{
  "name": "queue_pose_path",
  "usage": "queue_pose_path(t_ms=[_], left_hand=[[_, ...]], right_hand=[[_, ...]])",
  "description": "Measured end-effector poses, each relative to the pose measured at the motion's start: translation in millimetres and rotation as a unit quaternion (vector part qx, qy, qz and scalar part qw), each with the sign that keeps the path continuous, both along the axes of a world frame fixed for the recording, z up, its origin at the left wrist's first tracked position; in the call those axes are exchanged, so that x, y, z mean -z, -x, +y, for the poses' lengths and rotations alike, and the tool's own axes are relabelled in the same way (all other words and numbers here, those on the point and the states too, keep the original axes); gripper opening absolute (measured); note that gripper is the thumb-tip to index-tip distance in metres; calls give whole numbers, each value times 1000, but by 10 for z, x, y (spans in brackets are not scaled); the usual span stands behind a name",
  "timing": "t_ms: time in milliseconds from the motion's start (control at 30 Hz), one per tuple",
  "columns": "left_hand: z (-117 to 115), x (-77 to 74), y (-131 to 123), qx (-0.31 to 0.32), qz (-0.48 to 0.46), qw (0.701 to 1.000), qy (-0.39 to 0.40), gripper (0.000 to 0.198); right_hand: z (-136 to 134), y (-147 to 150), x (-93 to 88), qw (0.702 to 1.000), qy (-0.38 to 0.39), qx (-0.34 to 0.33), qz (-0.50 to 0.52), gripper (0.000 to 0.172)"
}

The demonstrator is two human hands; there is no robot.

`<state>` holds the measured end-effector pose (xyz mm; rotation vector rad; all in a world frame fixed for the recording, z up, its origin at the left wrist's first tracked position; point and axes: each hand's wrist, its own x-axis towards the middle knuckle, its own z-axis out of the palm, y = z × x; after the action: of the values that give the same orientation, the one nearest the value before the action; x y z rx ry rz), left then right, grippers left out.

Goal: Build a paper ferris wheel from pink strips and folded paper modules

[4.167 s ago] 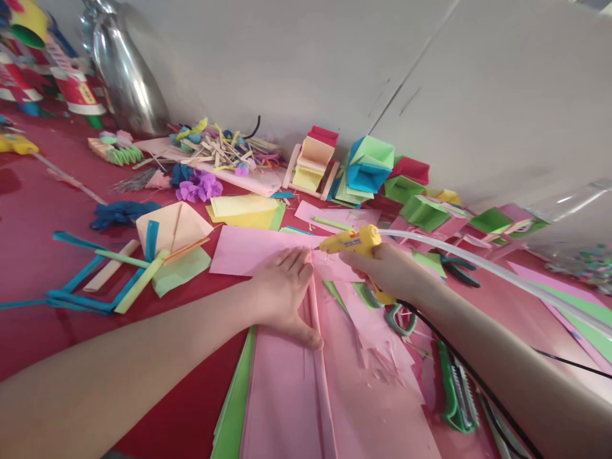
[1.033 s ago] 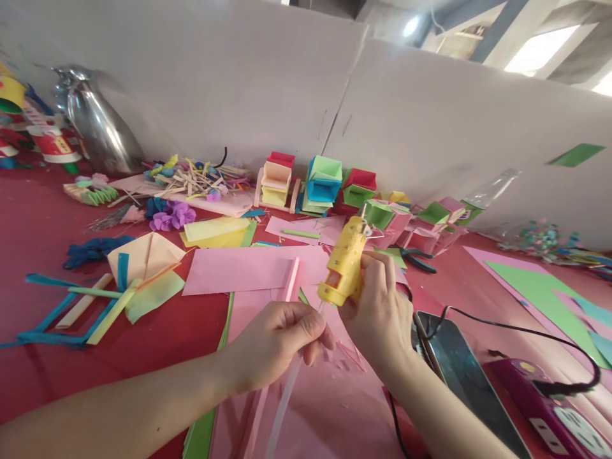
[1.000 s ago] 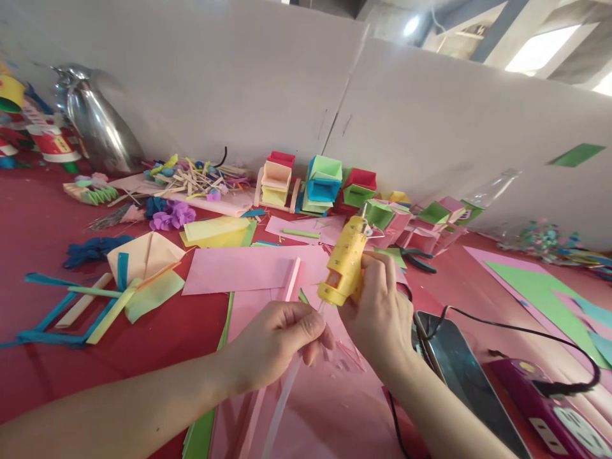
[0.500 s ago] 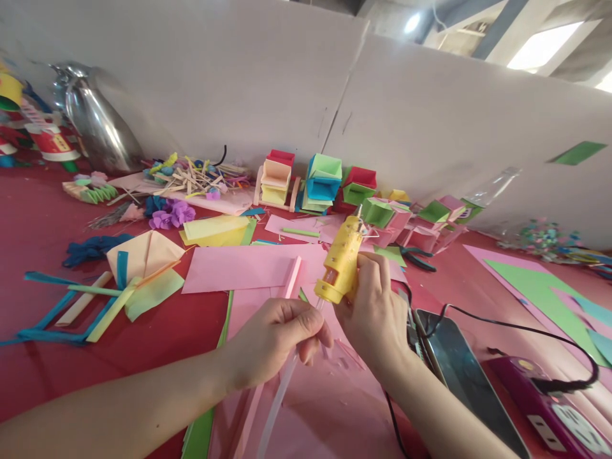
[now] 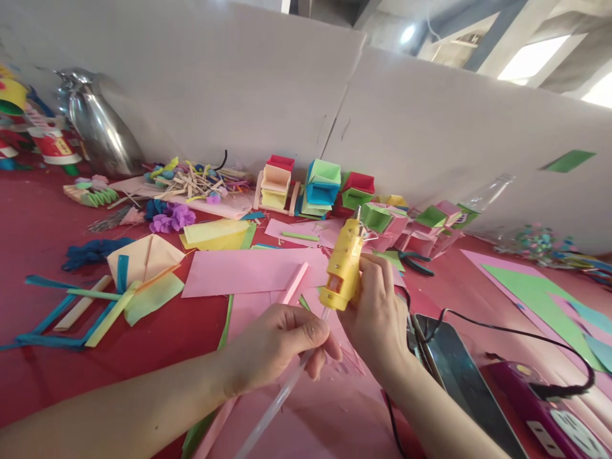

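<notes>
My right hand (image 5: 375, 306) grips a yellow hot glue gun (image 5: 343, 264) by its handle, with the metal nozzle tilted up and away from me. A long translucent glue stick (image 5: 275, 408) enters the rear of the gun. Just behind that opening, my left hand (image 5: 294, 341) pinches the stick between thumb and fingers. Beneath both hands lie pink paper sheets (image 5: 253, 271), and a folded pink paper strip (image 5: 294, 282) shows beyond my left hand. The gun's trigger is hidden by my right hand.
A phone (image 5: 468, 382) and a purple power strip (image 5: 530, 401) with a black cord are at right. Folded paper boxes (image 5: 323, 182) line the wall. Paper strips (image 5: 102, 306), craft sticks (image 5: 194, 182) and a steel jug (image 5: 100, 121) are on the left. Pliers (image 5: 415, 262) lie behind my right hand.
My left hand has shifted slightly right and down along with the glue stick, whose free end now swings further left. The glue gun stays in my right hand, nearly unmoved.
</notes>
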<state>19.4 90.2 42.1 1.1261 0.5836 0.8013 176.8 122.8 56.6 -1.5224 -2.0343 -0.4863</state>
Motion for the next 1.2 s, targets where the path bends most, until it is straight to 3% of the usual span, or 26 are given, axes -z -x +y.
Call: queue_pose_path(t_ms=[167,267,300,367,433,533,667,733,833,1000,1200], left_hand=[[37,-62,92,21,47,995,-88,38],[216,-80,286,-4,153,968,-197,41],[299,-67,361,-38,221,941,-255,37],[471,-12,495,-66,348,853,-382,32],[608,67,576,1,406,790,-459,40],[702,164,588,77,429,747,-501,59],[696,203,534,118,481,709,-502,62],[676,205,535,116,504,696,-499,67],[640,201,564,94,534,685,-487,71],[606,174,569,83,571,672,-464,61],[607,218,479,45,542,678,-495,71]], right_hand=[[37,-32,-17,1000,2,-10,27,27],[129,-146,-61,996,-3,-32,82,22],[168,-193,-76,994,-4,-46,104,19],[244,-281,-96,986,5,-74,150,14],[299,-343,-102,976,34,-90,195,10],[323,-375,-96,957,102,-92,257,15],[275,-344,-91,904,233,-61,355,30],[250,-317,-82,874,295,-48,382,35],[240,-286,-46,856,348,-52,379,35],[261,-265,41,842,399,-76,355,34],[241,-232,39,852,412,-54,319,38]])
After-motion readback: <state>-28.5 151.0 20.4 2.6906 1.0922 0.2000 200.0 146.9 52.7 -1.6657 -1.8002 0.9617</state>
